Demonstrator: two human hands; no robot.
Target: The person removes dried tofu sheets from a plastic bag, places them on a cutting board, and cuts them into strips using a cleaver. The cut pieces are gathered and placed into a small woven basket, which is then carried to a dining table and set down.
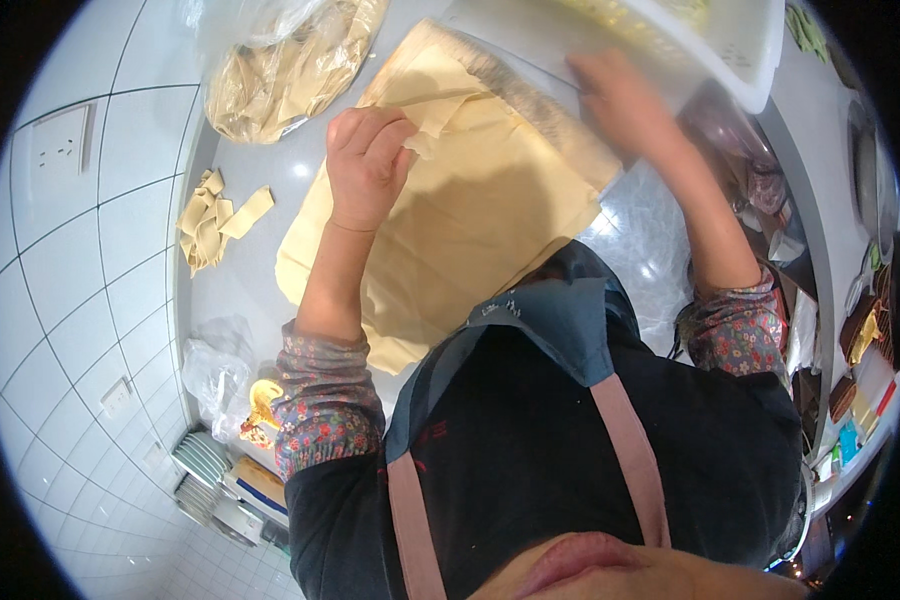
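Note:
Large thin sheets of yellowish dough [487, 187] lie stacked over a wooden board [540, 124] in front of me and hang down towards my apron. My left hand [371, 165] has its fingers closed on the upper part of the dough, where a torn or folded flap [439, 116] lifts. Beyond the board's right side is my right hand [619, 101], blurred, near a white plastic basket [757, 67] with yellow food in it. Whether its fingers hold anything cannot be made out.
A clear plastic bag of dough strips [285, 82] lies at the upper left. Loose dough strips [221, 217] rest near the tiled wall. Crumpled clear plastic [214, 375] and a stack of plates [202, 457] are at the lower left. Shelves with bags stand at the right.

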